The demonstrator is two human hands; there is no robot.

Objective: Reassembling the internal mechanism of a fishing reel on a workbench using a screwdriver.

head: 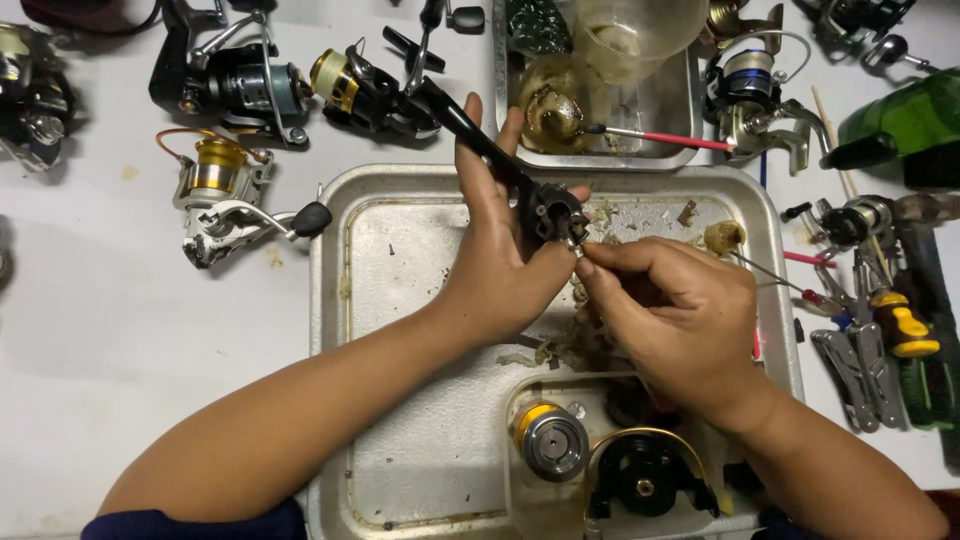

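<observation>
The black reel body (548, 212) sits clasped in the person's left hand (500, 250), held over the middle of a metal tray (400, 260), with its long black stem (462, 125) slanting up and away past the fingers. The right hand (675, 320) pinches something very small against the body's near side; it looks like a tiny metal part or tool tip (578, 248), too small to tell which. Both hands are closed firmly on their loads, neither one slack.

Nearest to me, at the tray's front edge, a clear tub holds a gold-and-grey spool (550, 440) and a black rotor (645, 478) with a wire bail, both lying apart from the body. Greasy scraps of paper or cloth lie between the tub and the hands. This looks like the stage of fitting or freeing a small piece at the body's side, with the reel stripped down. The next move seems to call for a steady left grip and a fine, careful twist or push from the right fingertips, since the piece could easily drop into the litter below.

Further off, a second tray (660, 100) carries a cloudy plastic cup (625, 35) and a red-handled brush (660, 137). Whole spinning reels (225, 185) lie on the white table to the left; pliers (850, 365) and a yellow-handled tool (905, 325) lie to the right.
</observation>
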